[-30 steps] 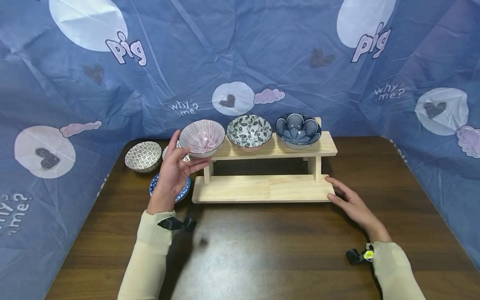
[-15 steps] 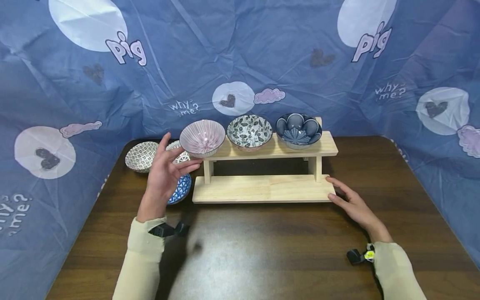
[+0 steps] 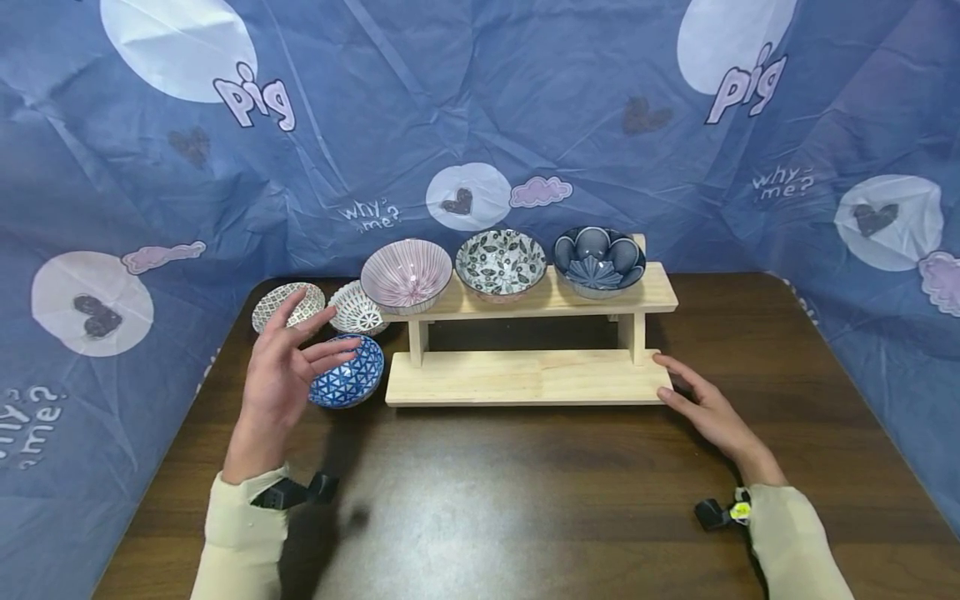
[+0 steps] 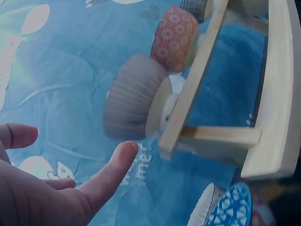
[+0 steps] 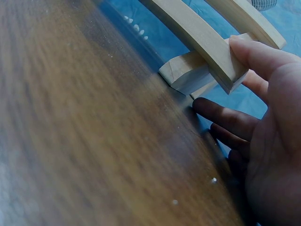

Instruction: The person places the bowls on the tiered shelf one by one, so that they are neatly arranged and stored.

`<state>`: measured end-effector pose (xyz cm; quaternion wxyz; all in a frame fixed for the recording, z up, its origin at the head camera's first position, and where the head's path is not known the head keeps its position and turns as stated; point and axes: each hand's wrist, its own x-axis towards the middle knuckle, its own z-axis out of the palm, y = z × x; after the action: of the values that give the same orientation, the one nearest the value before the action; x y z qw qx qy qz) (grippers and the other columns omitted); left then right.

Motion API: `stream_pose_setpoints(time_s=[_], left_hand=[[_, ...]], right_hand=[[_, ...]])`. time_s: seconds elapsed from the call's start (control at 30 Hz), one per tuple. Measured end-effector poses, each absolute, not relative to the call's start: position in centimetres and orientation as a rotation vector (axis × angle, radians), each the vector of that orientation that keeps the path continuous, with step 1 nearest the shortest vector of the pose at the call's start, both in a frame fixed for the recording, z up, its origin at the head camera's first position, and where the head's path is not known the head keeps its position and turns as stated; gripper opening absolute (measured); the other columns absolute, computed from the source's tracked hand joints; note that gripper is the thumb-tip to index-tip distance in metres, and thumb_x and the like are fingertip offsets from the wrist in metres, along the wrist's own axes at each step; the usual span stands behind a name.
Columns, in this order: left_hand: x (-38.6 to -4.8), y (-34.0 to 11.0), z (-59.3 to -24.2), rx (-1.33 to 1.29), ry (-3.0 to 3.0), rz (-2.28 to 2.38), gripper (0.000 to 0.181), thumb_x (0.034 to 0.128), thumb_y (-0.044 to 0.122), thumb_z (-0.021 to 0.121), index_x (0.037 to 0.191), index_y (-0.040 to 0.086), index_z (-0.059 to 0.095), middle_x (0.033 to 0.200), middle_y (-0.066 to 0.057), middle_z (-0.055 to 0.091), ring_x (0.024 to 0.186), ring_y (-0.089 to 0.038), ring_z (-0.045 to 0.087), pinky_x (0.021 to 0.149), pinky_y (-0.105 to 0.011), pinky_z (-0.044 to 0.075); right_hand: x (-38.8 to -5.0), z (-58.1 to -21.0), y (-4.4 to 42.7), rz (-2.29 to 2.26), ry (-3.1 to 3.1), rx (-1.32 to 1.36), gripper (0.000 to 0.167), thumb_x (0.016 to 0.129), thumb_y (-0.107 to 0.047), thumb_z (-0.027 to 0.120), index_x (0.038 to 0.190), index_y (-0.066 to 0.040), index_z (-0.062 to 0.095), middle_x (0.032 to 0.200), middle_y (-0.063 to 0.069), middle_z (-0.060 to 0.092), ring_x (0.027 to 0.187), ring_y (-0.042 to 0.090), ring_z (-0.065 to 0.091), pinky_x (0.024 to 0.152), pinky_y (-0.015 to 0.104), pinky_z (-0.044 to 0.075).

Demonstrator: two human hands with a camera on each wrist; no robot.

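from my head i see both my hands. my left hand [image 3: 281, 375] has let go of everything, its fingers loose and spread. it is up over the left side of the table [image 3: 525, 500], near the blue bowl [image 3: 348, 380]; i can't tell if a finger touches it. my right hand [image 3: 712, 417] grips the right end of the low board of the wooden stand [image 3: 525, 375], near the table's back edge. on the top board, left to right, are the pink striped bowl [image 3: 407, 271], the leafy bowl [image 3: 501, 265] and the dark bowl [image 3: 598, 267]. the blue bowl, the white bowl [image 3: 354, 308] and the checked bowl [image 3: 303, 307] are by the table's back left corner.

from my left wrist, my fingertip is near the pink striped bowl, which sits at the stand's left end. the leafy bowl is red outside.

from my right wrist, my thumb and a finger pinch the low board's end. the other fingers are beside it, near the table.
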<state>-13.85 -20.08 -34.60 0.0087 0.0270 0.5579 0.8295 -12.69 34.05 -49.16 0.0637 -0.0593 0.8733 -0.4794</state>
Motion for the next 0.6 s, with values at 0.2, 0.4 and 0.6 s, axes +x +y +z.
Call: stream_pose_setpoints(time_s=[0.2,0.4,0.6], left_hand=[[-12.9,-21.9,-35.4,0.135,1.727,2.633,0.05,0.1058,0.01,0.034,0.154,0.011,0.021,0.118,0.001,0.068,0.084,-0.023,0.078,0.077,-0.032,0.066],[-12.1,-24.0,-36.6,0.156,1.698,2.685,0.036,0.1057,0.006,0.034,0.141,0.013,0.038,0.112,-0.002,0.074,0.079,-0.025,0.078,0.072,-0.032,0.066],[-11.6,-26.0,-37.9,0.102,1.737,2.712,0.029,0.1061,0.007,0.036,0.134,0.011,0.045,0.106,-0.003,0.077,0.075,-0.025,0.078,0.069,-0.033,0.066]], right_hand=[[-12.6,-49.3,34.0,-1.432,2.652,-0.181,0.057,0.104,-0.032,0.052,0.156,-0.018,0.035,0.163,0.019,0.03,0.127,-0.002,0.04,0.097,0.018,0.038],[-12.6,-49.2,34.0,-1.428,2.653,-0.174,0.057,0.104,-0.033,0.053,0.156,-0.018,0.034,0.162,0.019,0.031,0.128,0.001,0.041,0.1,0.026,0.038],[-12.6,-49.3,34.1,-1.437,2.653,-0.172,0.057,0.104,-0.032,0.053,0.156,-0.018,0.035,0.161,0.019,0.033,0.12,-0.013,0.038,0.096,0.017,0.037]])
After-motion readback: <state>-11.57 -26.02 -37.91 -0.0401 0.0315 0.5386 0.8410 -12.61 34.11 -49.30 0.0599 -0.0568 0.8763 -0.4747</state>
